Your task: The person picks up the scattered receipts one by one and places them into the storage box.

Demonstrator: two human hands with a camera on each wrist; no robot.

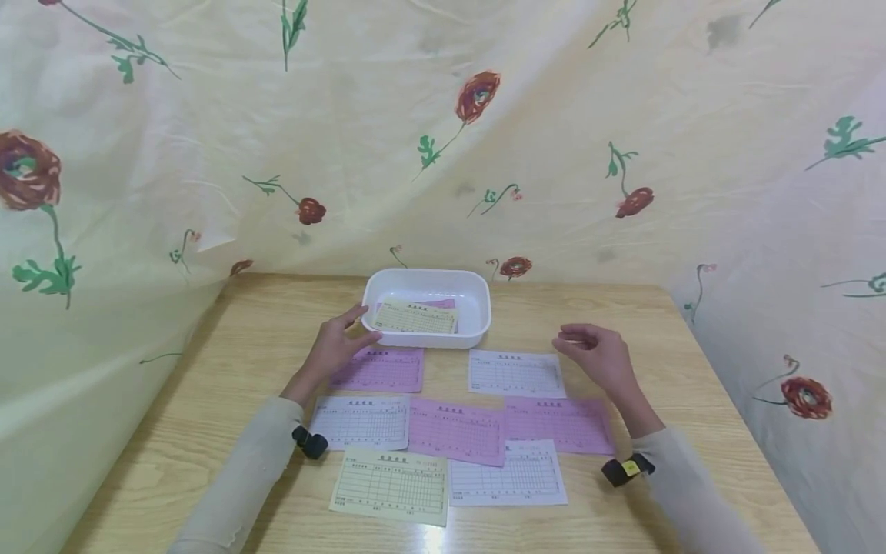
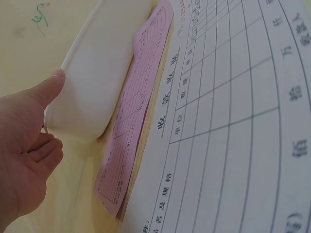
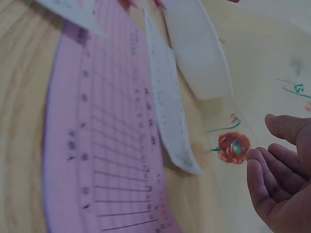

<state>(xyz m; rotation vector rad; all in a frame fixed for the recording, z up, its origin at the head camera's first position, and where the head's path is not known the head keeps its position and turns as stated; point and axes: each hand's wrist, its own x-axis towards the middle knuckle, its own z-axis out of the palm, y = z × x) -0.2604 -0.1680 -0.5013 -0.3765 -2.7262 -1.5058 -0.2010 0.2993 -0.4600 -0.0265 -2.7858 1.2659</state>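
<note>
A white plastic tray [image 1: 477,332] at the back of the table holds yellow and pink slips [image 1: 415,317]. My left hand [image 1: 334,345] grips the tray's left end, with the thumb at the near rim; the left wrist view shows the hand [image 2: 29,141] at the tray wall [image 2: 90,92]. To the right of the tray my right hand [image 1: 597,355] hovers with fingers bent, holding nothing, near a white slip [image 1: 515,374]. In the right wrist view the hand [image 3: 282,170] is apart from the white slip [image 3: 167,97].
Printed slips lie in front of the tray: pink ones [image 1: 388,371] [image 1: 457,432] [image 1: 559,425], white ones [image 1: 361,423] [image 1: 508,477] and a yellow one [image 1: 391,486]. Some edges overlap. A flowered cloth [image 1: 388,154] hangs behind the wooden table [image 1: 277,308].
</note>
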